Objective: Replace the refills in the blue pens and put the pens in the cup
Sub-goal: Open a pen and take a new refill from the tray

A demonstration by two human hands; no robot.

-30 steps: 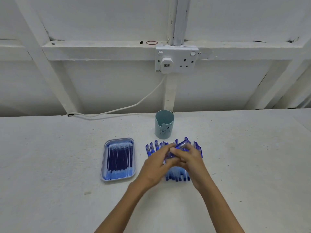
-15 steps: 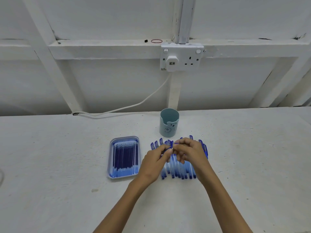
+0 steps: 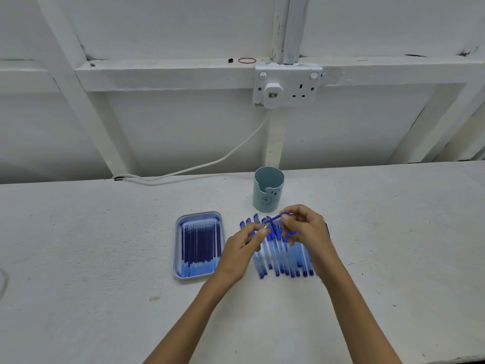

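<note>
— Where does the job stand?

— At the early pens, I'd judge. The cup (image 3: 268, 193) stands toward the far side of the table (image 3: 105, 245), and no pen shows above its rim. The loose pens (image 3: 284, 261) lie in a row just on the near side of it, side by side, so one can be lifted without disturbing the rest.

— And the hands?

— Both are raised over the far end of that row. The right hand (image 3: 305, 228) has its fingers curled round one pen (image 3: 274, 219), held crosswise above the others. The left hand (image 3: 242, 249) pinches a small piece (image 3: 265, 227) with a metal point between thumb and fingertips, close to that pen's left end.

— The tip or the refill?

— Too small to say; it may be either. Steadying the barrel in one hand while the other works at its end suits taking it apart.

— The new refills?

— The refills (image 3: 199, 245) lie parallel in the tray (image 3: 177, 258) just left of the row, within easy reach of the left hand. With the cup straight beyond, a finished pen has only a short way to go.
</note>
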